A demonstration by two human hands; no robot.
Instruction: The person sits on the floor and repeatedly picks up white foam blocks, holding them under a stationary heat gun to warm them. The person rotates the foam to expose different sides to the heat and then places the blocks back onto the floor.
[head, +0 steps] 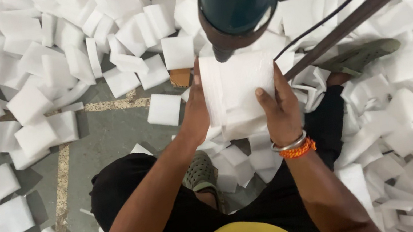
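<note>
You hold the white foam sheet stack point(238, 92) upright between both hands: your left hand point(195, 113) clasps its left edge, your right hand point(278, 108) its right face. Its top edge sits directly under the dark machine nozzle point(223, 51) (touching, it seems), long axis running near to far.

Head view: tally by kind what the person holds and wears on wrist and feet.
White foam sheet stack, held: 1
Olive-green slip-on shoes: 2
Silver metal bangle: 1
Orange beaded bracelet: 1
Total: 5
</note>
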